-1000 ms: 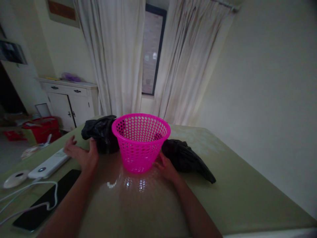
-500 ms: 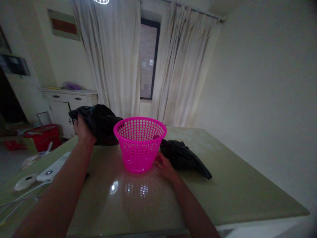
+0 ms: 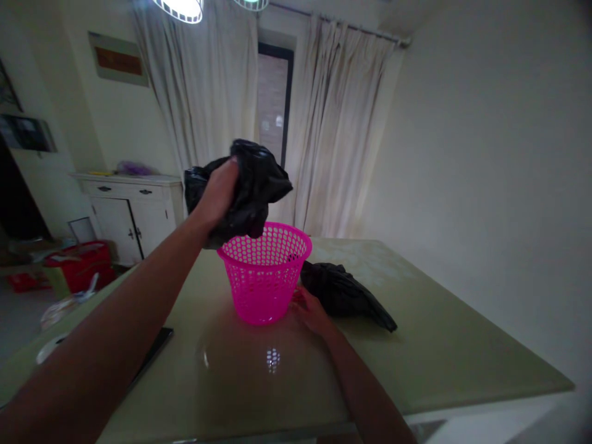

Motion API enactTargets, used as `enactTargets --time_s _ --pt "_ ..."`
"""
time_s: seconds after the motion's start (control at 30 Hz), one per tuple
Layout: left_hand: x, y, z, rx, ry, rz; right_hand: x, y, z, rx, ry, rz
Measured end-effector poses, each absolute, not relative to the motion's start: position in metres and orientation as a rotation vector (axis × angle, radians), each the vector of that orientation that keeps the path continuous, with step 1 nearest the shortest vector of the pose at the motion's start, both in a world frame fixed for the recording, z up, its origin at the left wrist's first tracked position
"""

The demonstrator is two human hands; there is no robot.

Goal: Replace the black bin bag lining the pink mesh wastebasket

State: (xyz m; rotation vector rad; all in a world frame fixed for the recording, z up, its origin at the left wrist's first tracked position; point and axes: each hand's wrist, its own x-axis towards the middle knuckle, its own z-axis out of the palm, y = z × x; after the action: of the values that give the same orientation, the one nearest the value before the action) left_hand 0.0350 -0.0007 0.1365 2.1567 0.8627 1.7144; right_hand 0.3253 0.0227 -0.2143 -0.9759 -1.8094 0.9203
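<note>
A crumpled black plastic bag (image 3: 261, 179) is bunched in my left hand (image 3: 221, 190), whose fingers are wrapped into it. It hangs over the left rear part of the rim of a pink perforated plastic basket (image 3: 263, 290), hiding some of that rim. The basket stands upright on the table. Low on its right side, my right hand (image 3: 312, 313) rests with stretched fingers against or very near the wall; exact contact is hard to make out. Just to the right of that hand, another black plastic bag (image 3: 346, 293) lies crumpled on the table.
The pale, glossy table (image 3: 444, 351) has its right edge along the wall. Under my left forearm a dark flat object (image 3: 157, 348) and part of a white round item (image 3: 49, 350) show. A white cabinet (image 3: 113, 216) and a red bag (image 3: 83, 265) stand beyond on the left.
My left hand has lifted the black bag and carried it right, from beside the basket to above it. My right hand stays by the basket's side. The view has tilted up slightly.
</note>
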Motion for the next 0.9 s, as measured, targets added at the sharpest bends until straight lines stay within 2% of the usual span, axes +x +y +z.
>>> enactTargets --time_s 0.13,0.23,0.3,0.43,0.5,0.6,0.77,0.9 --pt "0.056 -0.027 0.119 2.112 0.882 1.333 0.328 0.021 -0.215 -0.943 -1.828 0.913" --pt "0.048 -0.041 0.105 2.142 0.89 1.279 0.33 0.024 -0.219 -0.915 -1.814 0.96" --pt "0.03 -0.041 0.089 2.167 0.987 1.425 0.331 0.027 -0.22 -0.921 -1.758 0.955" --pt "-0.012 -0.022 0.038 1.943 1.43 1.971 0.331 0.03 -0.203 -0.963 -1.411 0.988" --pt "-0.025 -0.008 0.011 1.77 1.527 2.049 0.331 0.027 -0.178 -0.95 -1.193 1.012" --pt "-0.027 0.01 -0.013 1.467 1.283 1.968 0.331 0.023 -0.122 -0.903 -1.048 0.953" --pt "-0.016 0.032 -0.015 1.123 1.016 1.81 0.327 0.031 -0.031 -1.015 -1.397 0.772" --pt "-0.01 0.039 -0.018 1.071 1.007 1.691 0.324 0.049 0.006 -1.328 -1.696 0.505"
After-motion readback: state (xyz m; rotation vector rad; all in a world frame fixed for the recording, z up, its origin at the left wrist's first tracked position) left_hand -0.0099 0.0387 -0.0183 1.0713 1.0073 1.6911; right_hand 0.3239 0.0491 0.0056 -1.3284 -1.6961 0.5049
